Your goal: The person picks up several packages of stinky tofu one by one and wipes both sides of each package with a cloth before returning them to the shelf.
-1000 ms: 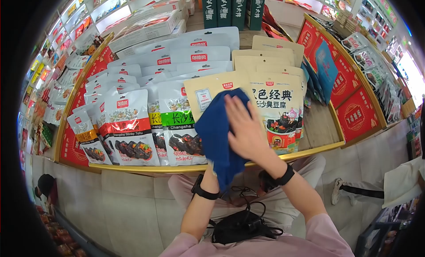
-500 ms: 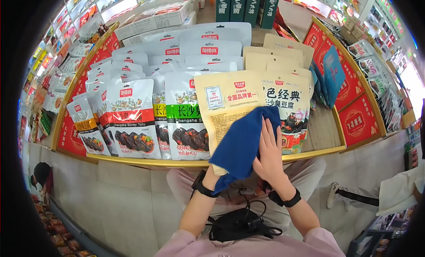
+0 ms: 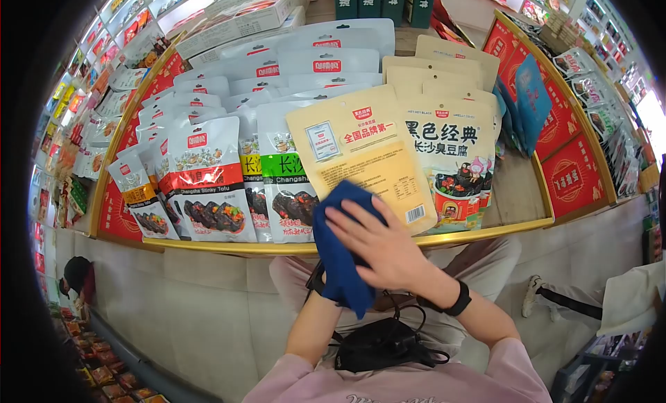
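A tan pouch (image 3: 357,156), printed side up with a barcode, tilts leftward in front of the standing packs. At its lower left corner my left hand grips it, though the blue cloth (image 3: 336,212) covers the fingers; only the left wrist with its black band (image 3: 316,281) shows. My right hand (image 3: 388,254) lies over the cloth, fingers extended and thumb lower down, pressing it on that corner. Just right of the pouch stands another tan pack (image 3: 444,143) with black lettering. White stinky tofu pouches (image 3: 211,174) stand to the left.
A gold-edged display table (image 3: 485,233) holds the packs, with red side panels (image 3: 572,174). White boxes (image 3: 239,24) and dark green boxes (image 3: 392,4) stand at the back. A black bag (image 3: 381,344) rests at my lap. Another person's leg (image 3: 565,302) is at right.
The tan pouch has tilted further left and risen slightly, uncovering its barcode. My right hand and the cloth have slid left and down to its lower left corner.
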Demonstrator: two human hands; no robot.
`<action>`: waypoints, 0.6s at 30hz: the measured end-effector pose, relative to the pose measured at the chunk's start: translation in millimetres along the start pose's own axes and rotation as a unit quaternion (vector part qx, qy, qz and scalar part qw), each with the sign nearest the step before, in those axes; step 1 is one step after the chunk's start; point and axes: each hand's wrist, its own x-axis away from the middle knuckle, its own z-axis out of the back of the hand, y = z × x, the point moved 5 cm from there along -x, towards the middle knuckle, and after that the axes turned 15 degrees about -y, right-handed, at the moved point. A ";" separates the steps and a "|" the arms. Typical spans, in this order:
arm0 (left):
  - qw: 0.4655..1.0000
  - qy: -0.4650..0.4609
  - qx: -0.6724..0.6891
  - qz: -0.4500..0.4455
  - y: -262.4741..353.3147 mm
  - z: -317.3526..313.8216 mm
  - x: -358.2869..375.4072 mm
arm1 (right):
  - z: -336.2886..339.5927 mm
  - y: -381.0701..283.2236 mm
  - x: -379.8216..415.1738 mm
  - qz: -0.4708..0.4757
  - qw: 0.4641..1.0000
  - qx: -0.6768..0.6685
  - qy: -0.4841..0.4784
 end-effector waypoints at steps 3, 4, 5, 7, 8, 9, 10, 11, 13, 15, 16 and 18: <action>0.999 0.034 -0.010 -0.004 -1.7 -4.4 -20.0 | 19.7 22.7 -18.8 -0.036 0.999 0.002 0.036; 0.999 0.039 -0.012 -0.005 -1.3 -5.3 -27.1 | 23.3 33.9 -23.3 -0.052 0.997 0.006 0.051; 0.999 0.045 -0.015 -0.006 -2.4 -6.1 -32.0 | 24.5 47.1 -26.9 -0.068 0.996 0.010 0.065; 0.999 0.051 -0.018 -0.006 -2.0 -6.1 -42.6 | 26.1 70.7 -29.1 -0.081 0.993 0.011 0.082; 0.999 0.052 -0.015 -0.007 -2.2 -6.6 -46.6 | 27.6 77.8 -26.5 -0.097 0.991 0.016 0.095; 0.998 0.055 -0.013 -0.007 -4.5 -6.3 -49.1 | 28.7 83.1 -23.1 -0.113 0.988 0.022 0.107; 0.998 0.058 -0.007 -0.007 -5.4 -6.6 -50.4 | 27.7 84.7 -18.8 -0.111 0.988 0.022 0.106; 0.998 0.060 -0.002 -0.007 -5.9 -7.0 -51.9 | 27.6 88.1 -11.7 -0.161 0.978 0.056 0.116; 0.998 0.060 0.018 -0.007 -5.9 -5.8 -53.0 | 22.4 93.1 2.6 -0.225 0.962 0.086 0.126; 0.997 0.064 0.033 -0.011 -2.0 -7.0 -49.9 | 12.9 89.0 19.0 -0.247 0.959 0.065 0.123; 0.978 0.019 0.207 -0.022 -0.7 -14.5 -48.6 | 8.4 84.5 26.5 -0.248 0.960 0.071 0.109; 0.938 -0.012 0.346 0.003 -2.5 -22.9 -46.4 | -4.2 77.2 43.2 -0.251 0.961 0.063 0.097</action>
